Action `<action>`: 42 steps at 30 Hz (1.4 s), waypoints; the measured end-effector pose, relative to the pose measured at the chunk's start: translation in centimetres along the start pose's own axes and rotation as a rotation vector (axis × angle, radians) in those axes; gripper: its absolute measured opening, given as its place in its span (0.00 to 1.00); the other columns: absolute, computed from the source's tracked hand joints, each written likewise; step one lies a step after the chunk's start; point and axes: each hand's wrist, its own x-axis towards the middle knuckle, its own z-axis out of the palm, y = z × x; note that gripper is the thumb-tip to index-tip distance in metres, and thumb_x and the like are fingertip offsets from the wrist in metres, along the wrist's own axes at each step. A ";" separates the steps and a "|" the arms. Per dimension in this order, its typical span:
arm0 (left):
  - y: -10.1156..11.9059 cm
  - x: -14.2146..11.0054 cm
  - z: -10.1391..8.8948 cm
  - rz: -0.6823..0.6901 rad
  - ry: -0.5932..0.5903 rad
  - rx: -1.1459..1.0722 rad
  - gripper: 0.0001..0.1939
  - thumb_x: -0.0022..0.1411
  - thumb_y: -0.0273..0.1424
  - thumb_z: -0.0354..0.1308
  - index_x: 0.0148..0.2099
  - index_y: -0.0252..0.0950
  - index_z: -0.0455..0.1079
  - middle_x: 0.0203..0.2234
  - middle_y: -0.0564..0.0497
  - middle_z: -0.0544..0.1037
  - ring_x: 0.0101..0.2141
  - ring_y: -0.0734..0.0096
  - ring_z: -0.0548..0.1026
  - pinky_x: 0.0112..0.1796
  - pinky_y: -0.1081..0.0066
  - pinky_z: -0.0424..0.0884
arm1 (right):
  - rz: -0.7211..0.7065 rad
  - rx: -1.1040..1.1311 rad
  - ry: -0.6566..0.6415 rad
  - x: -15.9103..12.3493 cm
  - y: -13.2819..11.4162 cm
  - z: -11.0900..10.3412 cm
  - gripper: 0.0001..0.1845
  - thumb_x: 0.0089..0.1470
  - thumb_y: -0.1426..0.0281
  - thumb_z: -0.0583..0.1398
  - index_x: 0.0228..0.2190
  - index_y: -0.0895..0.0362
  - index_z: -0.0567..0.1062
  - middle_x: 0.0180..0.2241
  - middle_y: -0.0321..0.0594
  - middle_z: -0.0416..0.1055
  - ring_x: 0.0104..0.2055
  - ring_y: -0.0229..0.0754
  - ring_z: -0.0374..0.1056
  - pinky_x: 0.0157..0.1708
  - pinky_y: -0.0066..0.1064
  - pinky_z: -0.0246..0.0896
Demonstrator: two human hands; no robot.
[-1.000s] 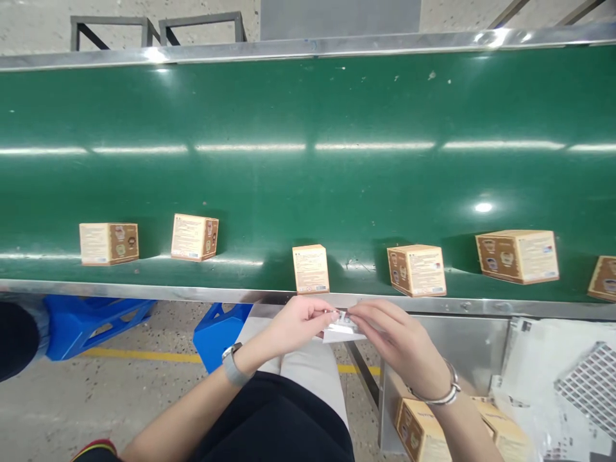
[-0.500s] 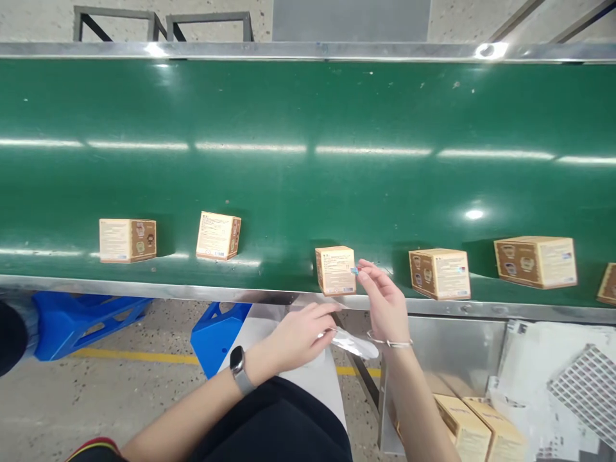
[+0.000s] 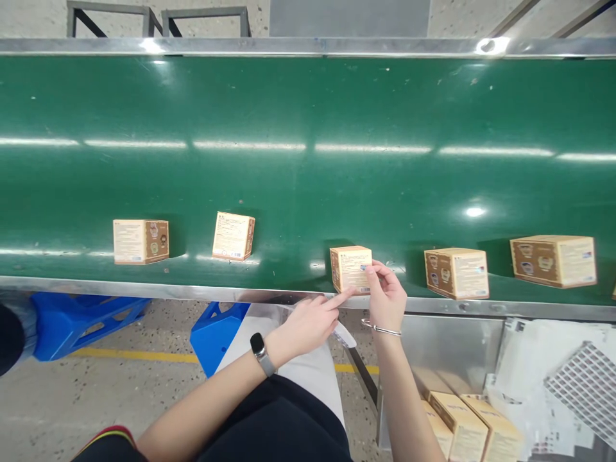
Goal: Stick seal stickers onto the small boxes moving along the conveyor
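Note:
A small cream-and-brown carton (image 3: 350, 269) sits at the near edge of the green conveyor belt (image 3: 269, 186). My right hand (image 3: 387, 300) is closed at its right edge, thumb on the printed face and fingers along the side. Beside the thumb, a small blue sticker (image 3: 364, 267) lies against that face. My left hand (image 3: 308, 328) is just below, its index finger stretched to the carton's bottom edge. From under its other fingers hangs a white strip (image 3: 345, 335), probably sticker backing; the fingers' grip on it is partly hidden.
Two cartons stand to the left, a tilted one (image 3: 233, 236) and another (image 3: 140, 242). To the right are a stickered carton (image 3: 456, 274) and a larger-looking one (image 3: 553, 261). A metal rail (image 3: 192, 289) edges the belt. Below right are stacked boxes (image 3: 464, 423) and a sticker sheet (image 3: 587, 385).
The cartons have moved right along the belt. My right hand has brought the sticker onto the carton's face and closed at its edge. My left hand moved right and up, index finger reaching the carton.

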 end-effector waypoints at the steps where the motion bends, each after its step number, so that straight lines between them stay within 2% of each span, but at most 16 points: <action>1: 0.1 0.1 0.2 0.004 0.009 0.001 0.14 0.68 0.26 0.49 0.33 0.34 0.74 0.69 0.57 0.54 0.39 0.65 0.75 0.39 0.62 0.73 | -0.011 -0.010 0.011 0.1 0.0 -0.1 0.17 0.49 0.54 0.63 0.30 0.56 0.73 0.44 0.48 0.74 0.42 0.46 0.71 0.42 0.40 0.67; 5: 0.2 0.6 0.8 0.018 0.039 -0.020 0.14 0.68 0.26 0.49 0.34 0.34 0.74 0.68 0.57 0.55 0.38 0.65 0.75 0.41 0.63 0.72 | -0.062 -0.056 0.098 -0.1 -0.2 0.2 0.17 0.49 0.54 0.63 0.29 0.56 0.72 0.42 0.48 0.73 0.44 0.48 0.70 0.47 0.44 0.64; 8: 0.4 1.1 1.0 0.028 0.044 -0.042 0.14 0.68 0.25 0.48 0.33 0.34 0.74 0.68 0.55 0.56 0.37 0.66 0.75 0.40 0.62 0.72 | -0.080 -0.076 0.190 0.1 0.1 0.7 0.17 0.49 0.55 0.63 0.32 0.55 0.71 0.45 0.48 0.71 0.48 0.48 0.68 0.49 0.44 0.63; 10: 0.5 1.5 0.8 0.033 0.046 -0.081 0.15 0.68 0.25 0.47 0.33 0.33 0.73 0.68 0.55 0.56 0.37 0.66 0.76 0.39 0.63 0.71 | -0.057 -0.061 0.239 0.7 0.6 0.9 0.20 0.48 0.55 0.64 0.38 0.54 0.69 0.48 0.48 0.69 0.45 0.46 0.69 0.46 0.42 0.66; 13: 0.7 1.6 0.2 0.029 0.037 -0.224 0.15 0.68 0.25 0.48 0.32 0.34 0.73 0.67 0.54 0.59 0.35 0.69 0.76 0.38 0.66 0.71 | -0.005 -0.030 0.245 1.9 0.7 0.2 0.24 0.47 0.54 0.63 0.42 0.54 0.66 0.45 0.46 0.70 0.39 0.43 0.71 0.39 0.39 0.70; 15: 0.7 1.2 -0.5 -0.029 0.025 -0.397 0.13 0.68 0.27 0.49 0.34 0.35 0.74 0.60 0.52 0.70 0.33 0.70 0.76 0.36 0.70 0.69 | 0.005 -0.023 0.248 2.2 -0.1 -1.1 0.23 0.48 0.55 0.63 0.41 0.55 0.67 0.42 0.44 0.71 0.40 0.44 0.71 0.40 0.39 0.70; 17: 0.6 0.6 -1.0 -0.150 0.022 -0.599 0.13 0.68 0.29 0.50 0.37 0.36 0.76 0.43 0.51 0.81 0.30 0.72 0.75 0.32 0.73 0.66 | -0.055 -0.065 0.247 1.5 -1.8 -2.6 0.20 0.49 0.58 0.63 0.41 0.55 0.69 0.44 0.44 0.71 0.44 0.44 0.71 0.45 0.41 0.68; 18: 0.5 0.3 -1.3 -0.215 0.031 -0.694 0.13 0.68 0.30 0.50 0.38 0.36 0.76 0.35 0.52 0.82 0.28 0.72 0.74 0.30 0.74 0.65 | -0.115 -0.107 0.209 0.9 -2.8 -3.4 0.18 0.50 0.60 0.63 0.41 0.54 0.70 0.44 0.44 0.72 0.44 0.44 0.70 0.47 0.42 0.67; 19: 0.4 0.0 -1.5 -0.267 0.044 -0.778 0.13 0.68 0.31 0.50 0.38 0.35 0.77 0.30 0.52 0.81 0.26 0.72 0.72 0.29 0.75 0.63 | -0.227 -0.195 0.099 0.1 -3.9 -4.0 0.14 0.53 0.61 0.62 0.40 0.54 0.72 0.43 0.44 0.73 0.43 0.45 0.71 0.47 0.42 0.67; 20: 0.2 -0.3 -1.6 -0.300 0.061 -0.853 0.14 0.68 0.32 0.51 0.38 0.35 0.77 0.27 0.52 0.80 0.26 0.73 0.71 0.28 0.75 0.62 | -0.339 -0.271 -0.085 -0.7 -4.9 -4.4 0.11 0.55 0.62 0.62 0.40 0.53 0.73 0.41 0.43 0.74 0.42 0.44 0.72 0.46 0.41 0.69; 23: -0.5 -1.2 -2.0 -0.304 0.114 -1.027 0.14 0.67 0.35 0.52 0.38 0.33 0.76 0.28 0.51 0.78 0.27 0.73 0.69 0.29 0.75 0.61 | -0.599 -0.391 -0.613 -2.7 -7.1 -4.3 0.07 0.60 0.65 0.59 0.40 0.52 0.75 0.38 0.42 0.77 0.39 0.44 0.75 0.40 0.37 0.73; 25: -0.8 -1.6 -2.3 -0.291 0.137 -1.111 0.15 0.67 0.36 0.51 0.37 0.32 0.75 0.28 0.51 0.76 0.28 0.73 0.67 0.30 0.74 0.61 | -0.658 -0.397 -0.747 -3.4 -7.5 -3.6 0.08 0.62 0.68 0.57 0.41 0.52 0.75 0.38 0.42 0.78 0.39 0.44 0.76 0.38 0.35 0.74; 31: -0.9 -3.0 -3.1 -0.373 0.124 -1.204 0.16 0.68 0.38 0.48 0.38 0.33 0.71 0.29 0.52 0.71 0.28 0.73 0.65 0.31 0.73 0.63 | -0.839 -0.463 -0.692 -3.4 -6.8 -1.6 0.08 0.63 0.73 0.55 0.39 0.54 0.74 0.35 0.42 0.77 0.35 0.42 0.75 0.35 0.33 0.73; 37: -0.4 -3.5 -3.0 -0.464 0.248 -1.164 0.15 0.67 0.37 0.47 0.33 0.34 0.68 0.25 0.53 0.68 0.27 0.73 0.64 0.28 0.73 0.61 | -0.996 -0.586 -0.613 -4.3 -7.0 -0.4 0.09 0.62 0.76 0.55 0.34 0.54 0.75 0.36 0.44 0.77 0.39 0.45 0.73 0.39 0.38 0.69; 40: -0.9 -3.7 -3.0 -0.533 0.310 -1.155 0.15 0.66 0.37 0.47 0.32 0.35 0.67 0.23 0.55 0.68 0.25 0.74 0.64 0.27 0.74 0.61 | -0.847 -0.435 -0.654 -4.5 -7.3 0.0 0.07 0.60 0.75 0.58 0.33 0.53 0.75 0.37 0.42 0.78 0.42 0.46 0.73 0.42 0.39 0.68; 42: -1.8 -4.1 -2.9 -0.553 0.344 -1.066 0.14 0.67 0.36 0.47 0.33 0.35 0.68 0.23 0.54 0.70 0.25 0.73 0.66 0.27 0.73 0.63 | -0.600 -0.261 -0.629 -4.3 -7.2 0.8 0.05 0.58 0.71 0.60 0.31 0.52 0.75 0.38 0.41 0.78 0.43 0.45 0.73 0.43 0.38 0.68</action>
